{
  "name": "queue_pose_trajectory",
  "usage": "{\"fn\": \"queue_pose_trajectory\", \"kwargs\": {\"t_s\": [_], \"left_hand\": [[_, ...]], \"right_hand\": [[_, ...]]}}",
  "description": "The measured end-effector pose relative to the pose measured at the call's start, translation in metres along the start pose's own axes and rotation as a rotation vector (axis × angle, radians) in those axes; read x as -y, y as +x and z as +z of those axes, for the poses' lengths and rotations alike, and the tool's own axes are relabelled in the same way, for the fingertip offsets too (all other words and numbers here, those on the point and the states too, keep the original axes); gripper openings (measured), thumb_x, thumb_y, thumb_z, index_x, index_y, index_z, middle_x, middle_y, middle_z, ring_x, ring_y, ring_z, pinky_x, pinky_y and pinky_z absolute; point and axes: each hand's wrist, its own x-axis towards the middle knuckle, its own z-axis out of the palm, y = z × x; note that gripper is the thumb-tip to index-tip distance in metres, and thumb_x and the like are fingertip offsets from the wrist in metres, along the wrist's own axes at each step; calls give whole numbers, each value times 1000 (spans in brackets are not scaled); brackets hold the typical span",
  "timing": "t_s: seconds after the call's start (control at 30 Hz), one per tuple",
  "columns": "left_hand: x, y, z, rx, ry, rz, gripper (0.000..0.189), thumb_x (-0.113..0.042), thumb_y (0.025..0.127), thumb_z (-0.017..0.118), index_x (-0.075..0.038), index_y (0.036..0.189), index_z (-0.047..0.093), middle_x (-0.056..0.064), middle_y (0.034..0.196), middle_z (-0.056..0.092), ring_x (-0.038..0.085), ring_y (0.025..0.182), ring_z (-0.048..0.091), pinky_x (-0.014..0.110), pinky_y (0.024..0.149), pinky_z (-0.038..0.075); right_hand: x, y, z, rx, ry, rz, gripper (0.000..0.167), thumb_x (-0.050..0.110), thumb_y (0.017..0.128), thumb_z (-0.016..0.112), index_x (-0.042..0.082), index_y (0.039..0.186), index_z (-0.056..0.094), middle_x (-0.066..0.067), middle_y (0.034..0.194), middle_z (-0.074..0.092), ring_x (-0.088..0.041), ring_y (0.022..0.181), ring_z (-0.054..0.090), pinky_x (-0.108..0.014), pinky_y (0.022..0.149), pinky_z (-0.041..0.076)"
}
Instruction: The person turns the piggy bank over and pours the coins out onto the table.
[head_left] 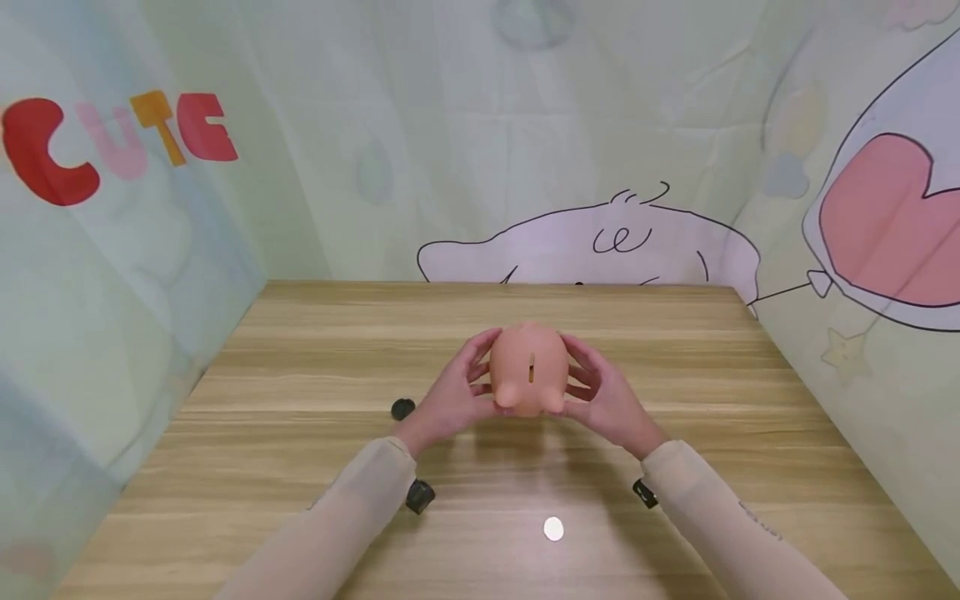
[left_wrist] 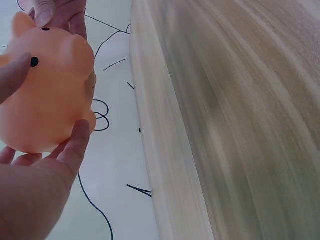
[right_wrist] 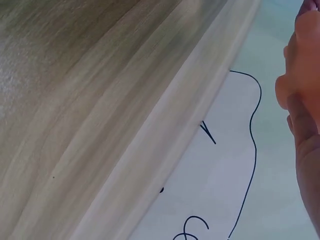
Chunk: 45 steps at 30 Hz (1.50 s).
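Observation:
An orange-pink piggy bank (head_left: 528,367) is held between both hands, lifted over the wooden table, its coin slot facing up in the head view. My left hand (head_left: 459,385) grips its left side with curved fingers. From the opposite side, my right hand (head_left: 609,398) grips it the same way. In the left wrist view, the piggy bank (left_wrist: 47,95) shows black eyes and a stubby foot, with the left thumb lying across it near one eye. Only part of the piggy bank (right_wrist: 307,65) shows at the right wrist view's edge, a finger against it.
On the wooden table (head_left: 300,367), a small round black piece (head_left: 402,408) lies beside the left wrist. A bright white disc (head_left: 553,528) shows nearer the front. Small black pieces sit by both cuffs. A printed curtain (head_left: 487,150) encloses the table's back and sides.

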Motion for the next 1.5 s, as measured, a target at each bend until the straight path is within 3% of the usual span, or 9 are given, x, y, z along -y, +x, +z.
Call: {"fn": "queue_pose_trajectory", "kwargs": {"t_s": [0.27, 0.4, 0.53, 0.7, 0.93, 1.03, 1.27, 1.4, 1.5], "left_hand": [[1, -4, -2, 18, 7, 66, 99, 9, 74, 82, -17, 155, 30, 1, 161, 26, 30, 137, 41, 41, 100, 47], [0, -3, -2, 19, 7, 61, 97, 7, 75, 83, -17, 154, 31, -1, 160, 28, 28, 136, 42, 41, 99, 48], [-2, -4, -2, -6, 45, 5, 94, -2, 76, 86, -21, 152, 35, -5, 157, 32, 26, 129, 49, 38, 94, 51], [-5, -5, -1, -29, 69, -81, 85, -24, 79, 86, -25, 150, 40, -4, 149, 42, 26, 109, 58, 37, 83, 56], [-4, -2, -2, 9, -21, -159, 63, -29, 94, 71, -17, 149, 43, 10, 137, 52, 27, 96, 64, 50, 82, 56], [-3, -2, -3, 18, -14, -219, 57, -35, 96, 66, -15, 146, 48, 13, 128, 58, 28, 94, 64, 51, 79, 56], [-10, -1, 3, -57, 56, -374, 72, -71, 88, 56, -7, 121, 62, 10, 100, 63, 23, 73, 58, 32, 59, 49], [-13, 0, 7, -73, 79, -408, 80, -80, 84, 48, -4, 104, 65, 9, 85, 64, 18, 63, 51, 25, 52, 42], [-14, -1, 8, -66, 104, -426, 82, -83, 84, 43, -6, 102, 67, 8, 80, 64, 17, 60, 49, 24, 50, 41]], "right_hand": [[-1, -1, 2, -1, -7, -58, 89, -6, 76, 82, 9, 152, 36, -9, 154, 40, -37, 130, 49, -47, 96, 48], [-1, -2, 2, -3, -8, -54, 89, -5, 76, 82, 10, 152, 37, -9, 154, 40, -37, 130, 49, -46, 96, 48], [-1, -3, 0, -4, 2, -24, 89, -2, 76, 83, 12, 151, 38, -8, 153, 41, -38, 128, 51, -43, 96, 49], [-1, -3, -3, -17, 19, 22, 76, 3, 84, 79, 9, 149, 41, -13, 148, 46, -38, 116, 59, -39, 92, 53], [-4, 0, 1, -75, -11, 147, 52, 20, 98, 65, 2, 143, 47, -21, 131, 57, -28, 98, 65, -34, 76, 57], [-2, 3, 3, -105, -12, 220, 47, 29, 102, 59, -1, 137, 53, -20, 118, 61, -24, 87, 65, -35, 70, 58], [6, 10, 8, -153, -38, 393, 65, 61, 97, 49, -1, 106, 66, -11, 79, 65, -21, 70, 63, -33, 63, 56], [8, 14, 12, -190, -42, 479, 77, 73, 92, 44, 0, 84, 67, -9, 66, 65, -18, 59, 62, -35, 60, 57], [8, 15, 16, -188, -34, 513, 81, 74, 92, 42, -1, 79, 68, -10, 64, 66, -17, 56, 64, -39, 58, 58]]}}
